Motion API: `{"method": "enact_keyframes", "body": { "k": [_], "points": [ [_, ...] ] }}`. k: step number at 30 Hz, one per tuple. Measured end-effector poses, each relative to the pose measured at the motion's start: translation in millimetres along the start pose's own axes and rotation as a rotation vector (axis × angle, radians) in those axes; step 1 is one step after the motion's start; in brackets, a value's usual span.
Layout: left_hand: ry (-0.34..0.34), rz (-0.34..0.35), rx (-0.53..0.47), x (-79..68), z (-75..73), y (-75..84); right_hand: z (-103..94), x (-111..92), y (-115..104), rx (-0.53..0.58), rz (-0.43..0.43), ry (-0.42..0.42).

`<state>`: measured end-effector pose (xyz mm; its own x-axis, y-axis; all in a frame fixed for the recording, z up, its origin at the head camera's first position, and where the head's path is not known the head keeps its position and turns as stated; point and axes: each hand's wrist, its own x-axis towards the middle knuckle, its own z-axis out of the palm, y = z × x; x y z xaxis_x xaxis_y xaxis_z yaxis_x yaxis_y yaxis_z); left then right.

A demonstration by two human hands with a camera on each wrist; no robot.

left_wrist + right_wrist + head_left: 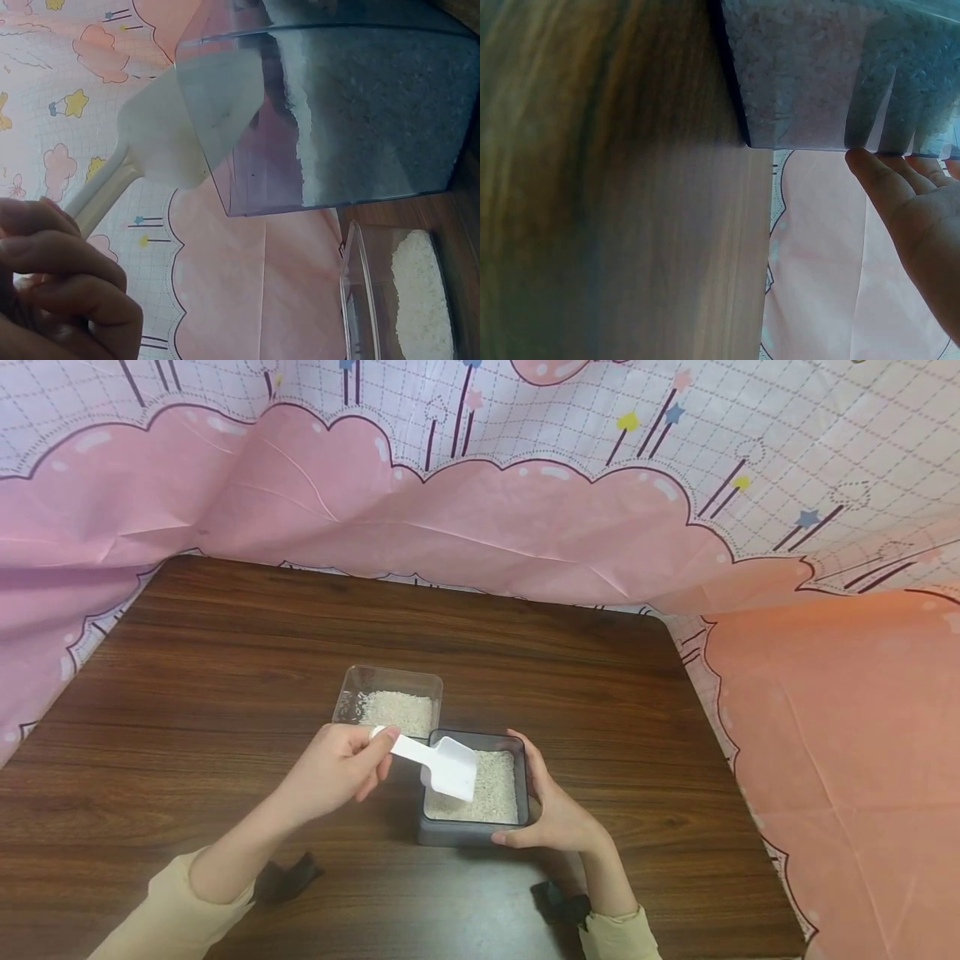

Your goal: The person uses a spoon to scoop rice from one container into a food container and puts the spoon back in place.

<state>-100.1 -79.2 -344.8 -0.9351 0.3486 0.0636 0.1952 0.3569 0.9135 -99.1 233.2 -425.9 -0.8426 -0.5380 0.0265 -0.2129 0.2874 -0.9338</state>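
Note:
My left hand [341,772] pinches the handle of a white plastic scoop [452,770] between thumb and fingers. The scoop's blade dips past the rim of a grey, see-through square container [461,837]. Rice [497,785] fills much of that container, and a gap shows between the rice and the blade in the left wrist view. I cannot tell if any rice is in the scoop. At the container's right side my right hand [558,814] grips it, thumb at the near corner and fingers along the side. In the right wrist view, fingertips [861,159] touch the wall.
A clear shallow box [360,681] with a smaller heap of rice stands just behind and left of the grey container. All stands on a dark wooden table [225,635]. Patterned pink cloth [480,527] hangs beyond its back edge. Dark straps [288,878] lie near both wrists.

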Motion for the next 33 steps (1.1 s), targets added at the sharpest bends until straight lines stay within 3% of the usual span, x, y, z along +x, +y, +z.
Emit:
{"method": "enact_keyframes", "body": {
  "k": [15, 24, 33],
  "points": [
    [-0.009, 0.026, 0.085, 4.9, 13.0, 8.5, -0.2, 1, 1, -0.013, -0.008, 0.002],
    [-0.006, 0.022, 0.123, 8.3, 15.9, 5.7, -1.3, 1, 1, -0.015, -0.011, 0.001],
    [-0.037, -0.049, 0.056, 10.9, 21.6, -5.9, -1.0, 1, 2, -0.011, -0.011, -0.003]
  ]
}}
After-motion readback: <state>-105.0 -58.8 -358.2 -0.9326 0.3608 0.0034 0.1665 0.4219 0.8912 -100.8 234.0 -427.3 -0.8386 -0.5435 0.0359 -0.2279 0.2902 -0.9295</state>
